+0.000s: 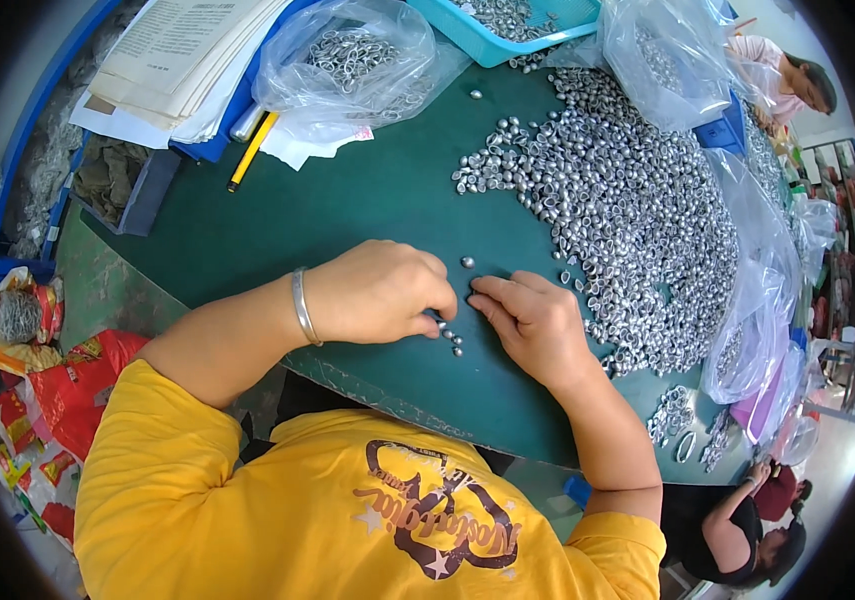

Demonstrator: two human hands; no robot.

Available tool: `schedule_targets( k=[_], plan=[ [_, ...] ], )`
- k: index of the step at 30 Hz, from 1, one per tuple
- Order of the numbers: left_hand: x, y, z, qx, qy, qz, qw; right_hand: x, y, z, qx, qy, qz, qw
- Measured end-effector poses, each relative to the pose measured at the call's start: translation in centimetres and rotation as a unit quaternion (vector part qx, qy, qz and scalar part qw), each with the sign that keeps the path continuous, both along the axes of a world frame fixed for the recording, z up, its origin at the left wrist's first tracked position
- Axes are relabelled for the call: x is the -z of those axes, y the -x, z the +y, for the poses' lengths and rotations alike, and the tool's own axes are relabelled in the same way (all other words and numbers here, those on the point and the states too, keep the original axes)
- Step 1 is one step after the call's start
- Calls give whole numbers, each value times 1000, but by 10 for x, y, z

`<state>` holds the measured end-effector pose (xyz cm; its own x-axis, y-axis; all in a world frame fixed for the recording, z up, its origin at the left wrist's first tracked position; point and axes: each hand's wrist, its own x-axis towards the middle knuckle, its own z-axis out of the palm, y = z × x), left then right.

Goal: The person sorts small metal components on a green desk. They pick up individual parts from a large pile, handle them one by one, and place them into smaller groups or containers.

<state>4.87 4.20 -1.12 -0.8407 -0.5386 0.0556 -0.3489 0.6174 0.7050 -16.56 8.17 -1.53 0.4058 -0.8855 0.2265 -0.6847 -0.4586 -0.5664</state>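
Observation:
My left hand (383,296) rests low over the green tabletop (277,225), its fingers curled down and a metal bangle (301,307) round the wrist. Under its fingertips sit several small silvery metal pieces (456,340). Facing it, my right hand (537,322) pinches with thumb and forefinger at the table surface. Whatever lies in either hand's fingers is hidden or too small to name. One rounded silvery piece (467,263) lies just beyond the gap between my hands. To the right spreads a large heap of small hollow metal caps (637,200).
Clear plastic bags of metal parts (352,60) and a turquoise basket (507,42) stand at the far side. A yellow pen (253,150) lies near stacked papers (172,60). Metal rings (682,415) sit near the right edge. Other people (747,535) are off to the right.

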Motion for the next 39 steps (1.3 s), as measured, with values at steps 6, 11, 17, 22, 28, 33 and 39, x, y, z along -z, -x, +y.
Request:
schedule_targets(
  k=[6, 11, 17, 22, 28, 33, 39],
  plan=[
    [2, 5, -1, -57, -257, 135, 955, -16, 25, 1, 69, -410, -402, 816],
    [2, 5, -3, -50, -307, 160, 937, -14, -3, 32, -53, -56, -5, 997],
    [7, 13, 19, -7, -4, 31, 999, -9, -4, 45, -50, 19, 82, 995],
    [8, 11, 12, -43, -51, 79, 995, -16, 24, 31, 28, -380, -446, 810],
    [7, 8, 9, -50, -12, 48, 998, -9, 4, 28, -26, -45, -51, 997],
    [2, 12, 15, -60, 23, 37, 997, -11, 2, 40, -11, -6, 127, 992],
    [1, 17, 22, -61, 86, -14, 994, -22, 8, 34, -7, -99, 130, 986]
  ],
)
